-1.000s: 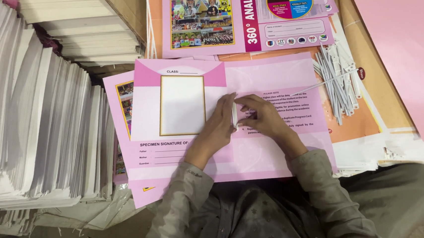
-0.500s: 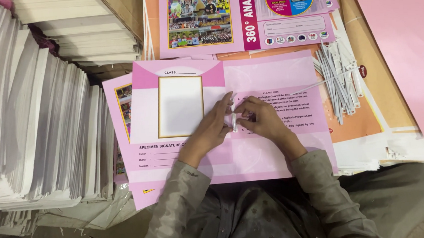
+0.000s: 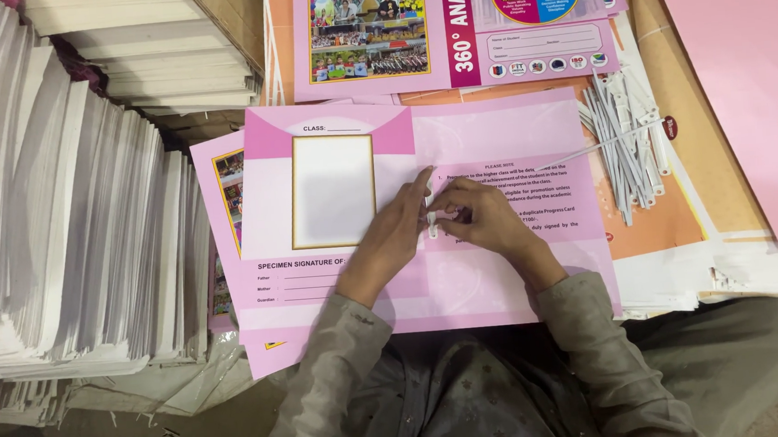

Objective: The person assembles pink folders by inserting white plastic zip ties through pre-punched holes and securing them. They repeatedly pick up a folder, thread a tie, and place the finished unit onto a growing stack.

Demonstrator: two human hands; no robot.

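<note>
**Both hands meet on a white strip at the fold of a pink folder**

Nearest the camera, grey-green sleeves (image 3: 345, 377) lead up from six o'clock. The left hand (image 3: 391, 241) lies flat-fingered on the open pink folder (image 3: 493, 138), its fingertips stretched toward one o'clock and pressing beside the centre fold. The right hand (image 3: 490, 221) comes in from four o'clock with fingers curled, pinching a small white plastic strip (image 3: 432, 220) that stands along the fold, touching the left fingertips. The folder lies open in the middle of the view; its left page carries a blank white framed rectangle (image 3: 332, 190) at ten o'clock from the hands, and its right page bears printed lines partly hidden by the right hand.

At three o'clock, well apart from the hands, a loose heap of white plastic strips (image 3: 625, 133) rests on orange card (image 3: 654, 218). At nine o'clock stand tall stacks of white paper (image 3: 61, 223), edges up. Farther, at twelve o'clock, lies a pink printed cover (image 3: 457, 22) with photographs and a coloured circle. At one to two o'clock a plain pink sheet (image 3: 743, 66) overlaps the edge.
</note>
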